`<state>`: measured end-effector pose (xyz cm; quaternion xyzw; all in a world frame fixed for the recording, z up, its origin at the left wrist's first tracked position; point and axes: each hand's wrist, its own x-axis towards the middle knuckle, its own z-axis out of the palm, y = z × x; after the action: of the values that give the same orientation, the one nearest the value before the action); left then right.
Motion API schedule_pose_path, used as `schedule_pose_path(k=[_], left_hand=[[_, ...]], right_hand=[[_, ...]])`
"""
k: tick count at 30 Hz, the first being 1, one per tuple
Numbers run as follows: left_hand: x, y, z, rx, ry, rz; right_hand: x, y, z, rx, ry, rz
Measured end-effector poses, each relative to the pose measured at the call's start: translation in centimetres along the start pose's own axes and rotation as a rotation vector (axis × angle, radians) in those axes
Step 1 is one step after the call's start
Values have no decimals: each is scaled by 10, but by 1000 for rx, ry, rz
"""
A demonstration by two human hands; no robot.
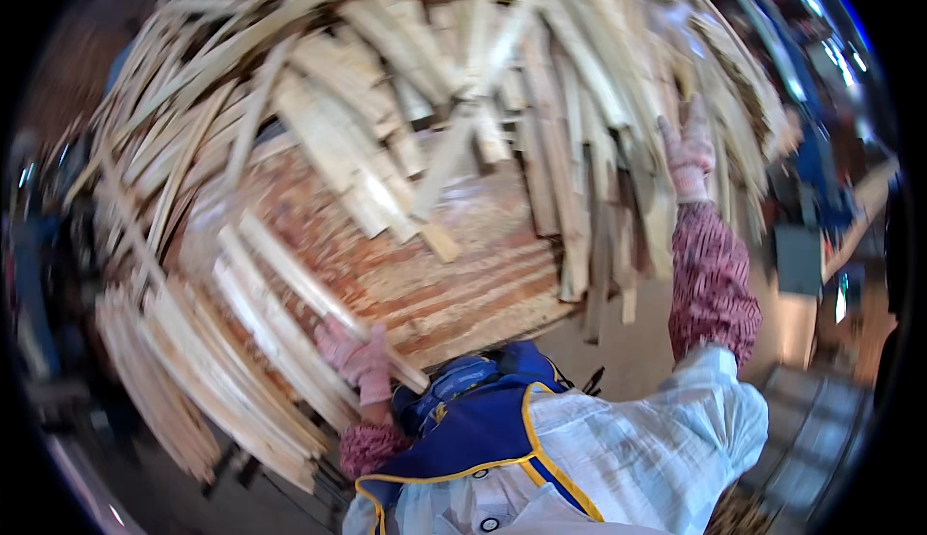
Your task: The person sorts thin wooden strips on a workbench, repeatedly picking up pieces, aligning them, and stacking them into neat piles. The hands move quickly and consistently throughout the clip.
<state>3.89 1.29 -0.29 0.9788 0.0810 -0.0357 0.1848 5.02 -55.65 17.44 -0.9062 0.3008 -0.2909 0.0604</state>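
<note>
My left hand (356,355), in a pink glove with a patterned sleeve cuff, is at the table's near left. It closes round a pale wood strip (294,270) that slants from the tabletop toward my apron; motion blurs its fingers. More wood strips (259,315) lie beside it, roughly side by side. Far to the right, my right hand (688,156), gloved alike, reaches forward with its fingers spread. It is over or against the long wood strips (597,71) heaped there, and I see nothing held in it. Whether it touches them I cannot tell.
A worn, reddish-brown board tabletop (454,289) shows in the middle. Loose strips (348,139) cross it in a tangled heap along its far side. Stacked strips (159,380) overhang its left edge. A grey box (800,258) stands at the right. My blue apron (483,409) is close to the near edge.
</note>
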Motion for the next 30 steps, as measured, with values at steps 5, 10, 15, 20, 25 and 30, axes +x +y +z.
schedule_pose_path(k=[5, 10, 15, 20, 25, 30], left_hand=[[12, -5, 31, 102, -64, -129], [8, -6, 34, 96, -13, -63], [0, -4, 33, 114, 36, -43], [13, 4, 29, 81, -29, -28], [11, 5, 15, -22, -126, -131], [41, 48, -19, -385, 15, 142]], right_hand=[[-85, -261, 168, 662, -619, -391], [-111, -443, 275, 528, -893, -272], [-109, -552, 339, 759, -962, 341], [-83, -541, 362, 1262, -1069, 613], [-115, -410, 258, 1162, -1315, 158], [-187, -305, 183, 616, -1532, -101]])
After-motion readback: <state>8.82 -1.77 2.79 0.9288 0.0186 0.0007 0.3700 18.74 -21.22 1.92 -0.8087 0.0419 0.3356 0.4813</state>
